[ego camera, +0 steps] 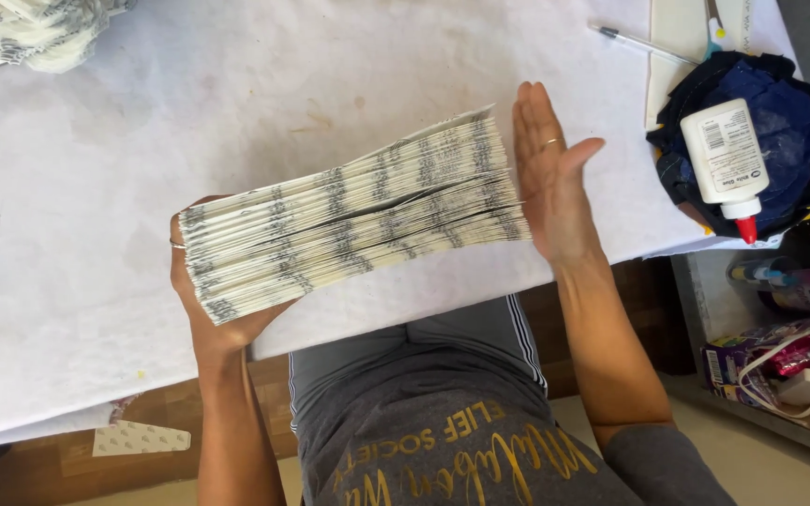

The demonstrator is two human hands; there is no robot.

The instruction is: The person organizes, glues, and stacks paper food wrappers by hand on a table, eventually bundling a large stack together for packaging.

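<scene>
A thick stack of folded printed paper sheets (349, 214) stands on edge over the white paper-covered table (96, 187), between both hands. My left hand (206, 319) cups the stack's left end from below and behind, mostly hidden by the paper. My right hand (547, 173) is flat with fingers straight, palm pressed against the stack's right end. A ring shows on one of its fingers.
A white glue bottle with a red cap (726, 164) lies on a dark blue cloth bundle (785, 122) at the right table edge. A pen (639, 42) lies at the far right. More folded printed paper (25, 33) sits at the top left. Shelves with packets (780, 361) stand lower right.
</scene>
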